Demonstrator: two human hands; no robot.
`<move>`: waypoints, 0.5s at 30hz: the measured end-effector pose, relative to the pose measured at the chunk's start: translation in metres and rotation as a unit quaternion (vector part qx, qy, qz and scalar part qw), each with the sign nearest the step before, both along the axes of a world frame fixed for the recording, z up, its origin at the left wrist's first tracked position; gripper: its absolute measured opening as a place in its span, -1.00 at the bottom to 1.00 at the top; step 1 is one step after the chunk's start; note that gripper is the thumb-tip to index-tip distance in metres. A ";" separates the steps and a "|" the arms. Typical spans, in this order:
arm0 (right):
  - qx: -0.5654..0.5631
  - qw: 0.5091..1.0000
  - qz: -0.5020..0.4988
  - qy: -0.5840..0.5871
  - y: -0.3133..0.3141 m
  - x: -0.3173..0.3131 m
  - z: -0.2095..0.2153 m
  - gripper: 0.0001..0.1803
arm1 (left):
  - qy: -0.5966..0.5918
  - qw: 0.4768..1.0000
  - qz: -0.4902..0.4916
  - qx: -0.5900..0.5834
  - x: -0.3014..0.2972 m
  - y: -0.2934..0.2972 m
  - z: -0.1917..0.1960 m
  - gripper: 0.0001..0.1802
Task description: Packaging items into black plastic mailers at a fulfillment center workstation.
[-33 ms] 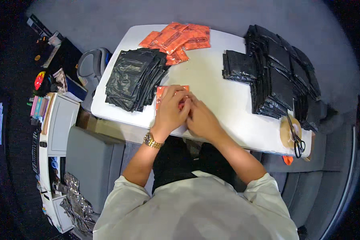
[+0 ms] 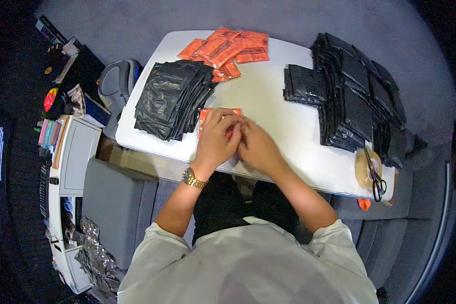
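An orange plastic packet (image 2: 235, 111) lies flat at the near edge of the white table, mostly covered by my hands. My left hand (image 2: 217, 139), with a gold watch at the wrist, is closed on it with bent fingers. Against its fingertips, my right hand (image 2: 259, 149) is curled at the packet's right side, slightly blurred; its fingertips are partly hidden. Just left of the packet lies a spread stack of black plastic bags (image 2: 167, 99). Beyond that stack, several more orange packets (image 2: 228, 48) overlap in a loose pile.
Piles of folded black packets (image 2: 352, 109) stand on the right of the white table (image 2: 268, 96). A roll of tape (image 2: 362, 169) and black scissors (image 2: 377, 182) lie at its near right corner. Grey seats (image 2: 114, 213) and a white cabinet (image 2: 78, 157) are on the left.
My right hand has shifted very slightly and its outline is more blurred. The view has moved a little; everything else stays in place.
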State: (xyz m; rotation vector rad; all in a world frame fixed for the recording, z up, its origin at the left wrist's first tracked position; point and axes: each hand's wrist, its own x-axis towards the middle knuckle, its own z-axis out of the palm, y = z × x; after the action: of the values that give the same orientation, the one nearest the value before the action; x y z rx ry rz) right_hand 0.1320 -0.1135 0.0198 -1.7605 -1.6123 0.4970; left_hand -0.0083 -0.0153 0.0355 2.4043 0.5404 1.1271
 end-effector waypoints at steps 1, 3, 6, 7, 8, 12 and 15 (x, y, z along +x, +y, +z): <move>0.015 0.999 -0.027 -0.018 0.005 0.011 0.003 -0.42 | -0.004 1.000 0.002 -0.001 -0.001 0.002 0.002 -0.80; 0.033 0.998 -0.045 -0.035 0.015 0.025 0.009 -0.46 | -0.025 0.997 0.072 0.034 -0.010 0.016 0.007 -0.88; 0.058 0.997 -0.044 -0.017 0.018 0.034 0.020 -0.57 | 0.014 0.983 0.175 0.059 -0.027 0.056 0.024 -0.90; 0.058 0.997 -0.043 -0.016 0.018 0.033 0.019 -0.57 | 0.029 0.975 0.206 0.074 -0.031 0.071 0.028 -0.89; 0.056 0.998 -0.034 0.004 0.018 0.030 0.017 -0.57 | 0.032 0.969 0.231 0.079 -0.034 0.083 0.030 -0.87; 0.047 0.998 -0.010 0.042 0.014 0.023 0.000 -0.61 | 0.095 0.945 0.296 0.101 -0.038 0.117 0.027 -0.76; 0.058 0.998 -0.008 0.030 0.012 0.026 -0.003 -0.62 | 0.120 0.940 0.310 0.083 -0.035 0.124 0.022 -0.76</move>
State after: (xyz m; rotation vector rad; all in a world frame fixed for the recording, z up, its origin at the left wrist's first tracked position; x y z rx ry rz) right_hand 0.1585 -0.1016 0.0164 -1.6556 -1.5526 0.4367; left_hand -0.0437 0.1089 0.0572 2.6104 1.4101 1.1471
